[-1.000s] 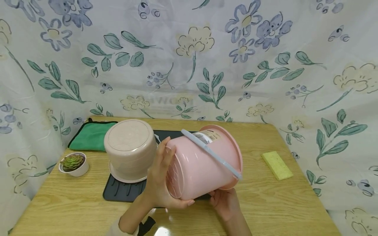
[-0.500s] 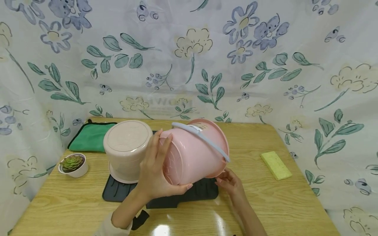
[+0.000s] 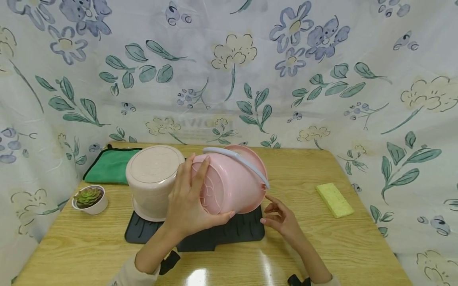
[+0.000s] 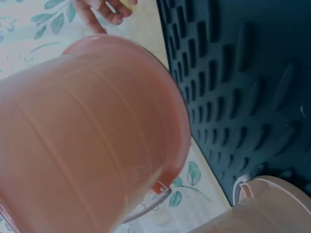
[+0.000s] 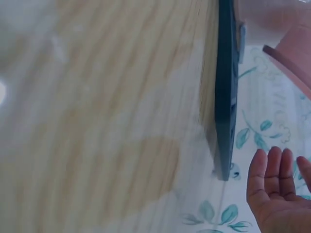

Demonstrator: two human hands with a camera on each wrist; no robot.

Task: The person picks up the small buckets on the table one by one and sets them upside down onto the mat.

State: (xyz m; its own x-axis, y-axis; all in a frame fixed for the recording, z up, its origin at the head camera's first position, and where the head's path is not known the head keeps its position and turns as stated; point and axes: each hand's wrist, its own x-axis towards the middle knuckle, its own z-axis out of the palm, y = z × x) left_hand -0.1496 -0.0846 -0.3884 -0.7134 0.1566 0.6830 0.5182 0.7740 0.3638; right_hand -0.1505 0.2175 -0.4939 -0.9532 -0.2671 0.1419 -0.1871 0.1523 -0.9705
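Left hand (image 3: 186,206): fingers still grasp the pink bucket (image 3: 232,182) base, now tipped lower over the drying mat (image 3: 229,234).
Right hand (image 3: 282,218): has let go, fingers released.

left hand (image 3: 187,198): fingers spread, gripping | right hand (image 3: 282,216): fingers relaxed, free
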